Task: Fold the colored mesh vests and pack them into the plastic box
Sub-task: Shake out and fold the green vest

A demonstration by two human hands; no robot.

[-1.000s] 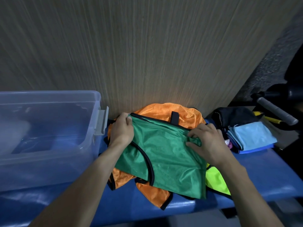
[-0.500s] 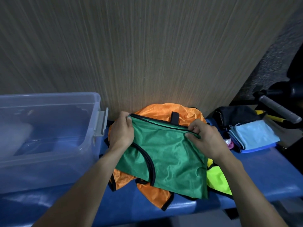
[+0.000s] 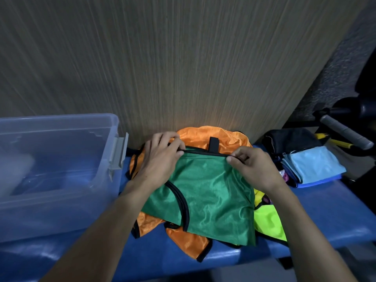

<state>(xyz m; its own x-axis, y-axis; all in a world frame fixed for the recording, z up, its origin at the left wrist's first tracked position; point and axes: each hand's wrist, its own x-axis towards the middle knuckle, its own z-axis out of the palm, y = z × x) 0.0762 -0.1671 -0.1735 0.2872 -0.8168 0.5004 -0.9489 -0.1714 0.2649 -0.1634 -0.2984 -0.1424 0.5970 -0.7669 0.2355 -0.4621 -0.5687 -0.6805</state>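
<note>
The green vest (image 3: 205, 198) is pinched along its top hem by the left hand (image 3: 160, 157) and right hand (image 3: 252, 167), folding unfinished, while the plastic box (image 3: 61, 159) at the bench's left end appears unpacked.

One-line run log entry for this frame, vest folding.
phase: folding | left hand: pinches green vest top hem | right hand: pinches same hem | under it: orange vest | plastic box: no vests visible
</note>
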